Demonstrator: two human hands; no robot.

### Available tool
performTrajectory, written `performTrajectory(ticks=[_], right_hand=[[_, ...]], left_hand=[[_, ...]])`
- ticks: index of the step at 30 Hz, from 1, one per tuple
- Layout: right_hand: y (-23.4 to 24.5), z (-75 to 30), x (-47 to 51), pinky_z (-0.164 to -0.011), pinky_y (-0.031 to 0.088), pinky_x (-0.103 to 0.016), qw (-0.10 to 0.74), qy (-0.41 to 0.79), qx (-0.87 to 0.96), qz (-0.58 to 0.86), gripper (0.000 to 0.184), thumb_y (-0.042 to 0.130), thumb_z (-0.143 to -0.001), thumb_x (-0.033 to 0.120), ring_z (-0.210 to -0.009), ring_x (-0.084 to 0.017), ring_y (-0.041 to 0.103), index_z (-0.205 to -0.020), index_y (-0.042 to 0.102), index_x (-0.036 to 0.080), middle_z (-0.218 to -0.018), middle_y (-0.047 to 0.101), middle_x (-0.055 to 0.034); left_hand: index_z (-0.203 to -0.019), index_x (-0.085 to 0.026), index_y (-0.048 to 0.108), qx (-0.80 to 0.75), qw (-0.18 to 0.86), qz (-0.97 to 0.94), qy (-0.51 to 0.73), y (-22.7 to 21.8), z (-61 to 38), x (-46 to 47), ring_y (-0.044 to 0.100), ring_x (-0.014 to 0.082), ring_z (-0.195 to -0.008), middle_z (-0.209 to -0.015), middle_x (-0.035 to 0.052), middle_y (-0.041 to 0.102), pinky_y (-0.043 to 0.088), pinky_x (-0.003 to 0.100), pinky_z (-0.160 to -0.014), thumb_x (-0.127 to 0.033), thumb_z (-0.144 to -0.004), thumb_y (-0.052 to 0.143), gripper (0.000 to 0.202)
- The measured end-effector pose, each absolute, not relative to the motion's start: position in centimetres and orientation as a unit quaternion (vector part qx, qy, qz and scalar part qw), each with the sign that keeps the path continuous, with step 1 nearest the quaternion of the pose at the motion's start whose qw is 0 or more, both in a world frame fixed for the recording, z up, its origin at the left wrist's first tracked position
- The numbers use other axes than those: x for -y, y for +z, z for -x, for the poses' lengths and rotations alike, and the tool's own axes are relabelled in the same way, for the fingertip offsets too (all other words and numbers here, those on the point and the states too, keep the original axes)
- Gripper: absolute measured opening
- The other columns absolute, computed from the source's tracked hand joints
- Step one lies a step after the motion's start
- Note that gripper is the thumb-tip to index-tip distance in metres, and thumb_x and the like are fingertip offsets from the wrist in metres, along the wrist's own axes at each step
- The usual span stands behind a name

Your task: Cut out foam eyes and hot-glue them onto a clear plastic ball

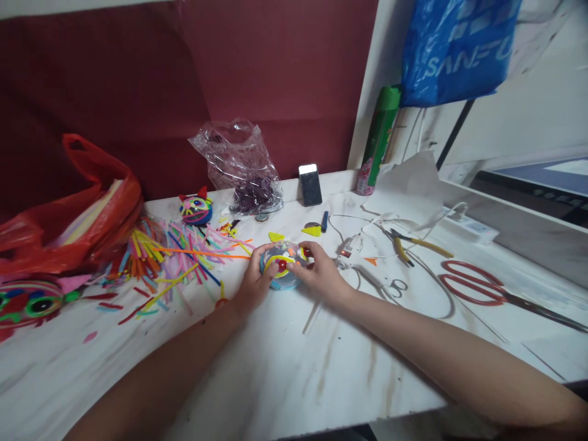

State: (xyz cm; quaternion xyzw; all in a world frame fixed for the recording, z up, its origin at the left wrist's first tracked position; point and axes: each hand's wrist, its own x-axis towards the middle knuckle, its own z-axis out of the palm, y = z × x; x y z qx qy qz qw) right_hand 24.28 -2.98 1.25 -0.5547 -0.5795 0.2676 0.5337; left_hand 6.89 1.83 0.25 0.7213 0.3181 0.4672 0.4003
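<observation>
My left hand and my right hand hold a round craft ball between them, just above the table. The ball looks clear and light blue, with a yellow oval outline and a red piece on the side facing me. Both thumbs press near the red piece, and the fingers wrap round the sides, hiding part of the ball. Behind it lie two yellow triangles. A white glue gun with a cable rests to the right of my right hand, beside small scissors.
Loose coloured pipe cleaners spread over the left, before a red bag. Two decorated faces, one a blue ball, stand there. Farther back are a clear bag, a phone and a green can. Pliers and red-handled scissors lie right.
</observation>
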Motion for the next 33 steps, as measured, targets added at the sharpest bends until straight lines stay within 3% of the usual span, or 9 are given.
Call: performTrajectory(ticks=[8,16,27,33], right_hand=[[1.6,-24.1,3.3,-0.075,0.051,-0.038,0.541,0.282,0.557,0.564,0.051,0.066,-0.068,0.053,-0.098,-0.025,0.056,-0.104,0.053,0.019,-0.106,0.06,-0.0095],[1.8,-24.3,3.3,-0.077,0.05,-0.04,0.536,0.3,0.542,0.574,0.053,0.065,-0.067,0.056,-0.099,-0.027,0.055,-0.102,0.051,0.019,-0.107,0.06,-0.011],[1.3,-24.7,2.7,-0.079,0.047,-0.038,0.544,0.334,0.522,0.565,0.054,0.066,-0.066,0.061,-0.095,-0.023,0.055,-0.099,0.051,0.021,-0.104,0.06,-0.0069],[1.4,-24.7,2.8,-0.079,0.045,-0.038,0.537,0.345,0.51,0.577,0.054,0.067,-0.066,0.061,-0.092,-0.022,0.054,-0.099,0.051,0.021,-0.101,0.059,-0.0055]], left_hand=[[-0.122,-0.021,0.049,-0.324,0.384,-0.729,0.464,0.6,-7.0,-1.7,0.052,0.026,-0.12,-0.127,0.0112,0.057,0.041,0.043,-0.103,-0.051,-0.083,0.057,0.05],[-0.127,-0.021,0.054,-0.287,0.43,-0.744,0.423,0.9,-6.1,-2.9,0.046,0.0282,-0.131,-0.138,0.0108,0.053,0.034,0.045,-0.111,-0.049,-0.083,0.061,0.052],[-0.122,-0.02,0.058,-0.239,0.52,-0.71,0.41,1.3,-6.1,-4.0,0.052,0.0285,-0.125,-0.135,0.0102,0.057,0.043,0.043,-0.105,-0.047,-0.081,0.064,0.05],[-0.126,-0.02,0.052,-0.222,0.465,-0.726,0.456,0.8,-6.4,-4.0,0.047,0.0261,-0.131,-0.139,0.0132,0.052,0.037,0.043,-0.11,-0.044,-0.084,0.061,0.049]])
